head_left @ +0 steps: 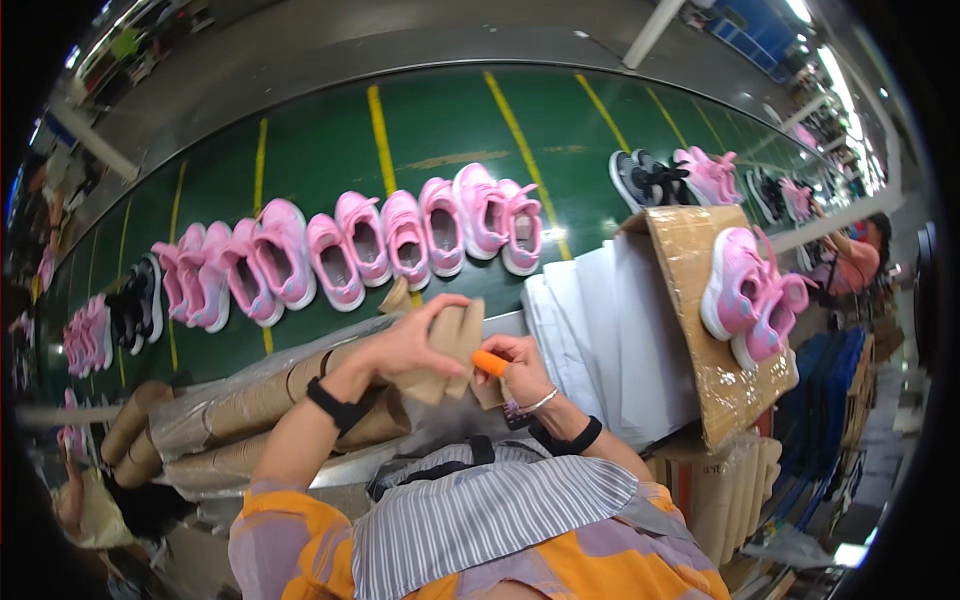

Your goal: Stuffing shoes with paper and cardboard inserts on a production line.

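My left hand (405,345) is wrapped round a folded brown cardboard piece (458,335), thumb and fingers closed on it. Close by on its right, my right hand (524,374) has its fingers pressed together at the edge of the brown cardboard, and wears an orange finger cover (489,362). What the right fingertips pinch is partly hidden. Just beyond the hands, a row of pink sneakers (406,240) stands on the green belt (430,125). Under my left forearm lie stacked brown cardboard forms (240,430) in clear plastic.
White paper sheets (615,345) lie to the right, beside a brown carton (690,390) with a pair of pink sneakers (755,300) on it. Black shoes (645,178) stand on the belt among pink ones. A person (855,255) sits at the far right.
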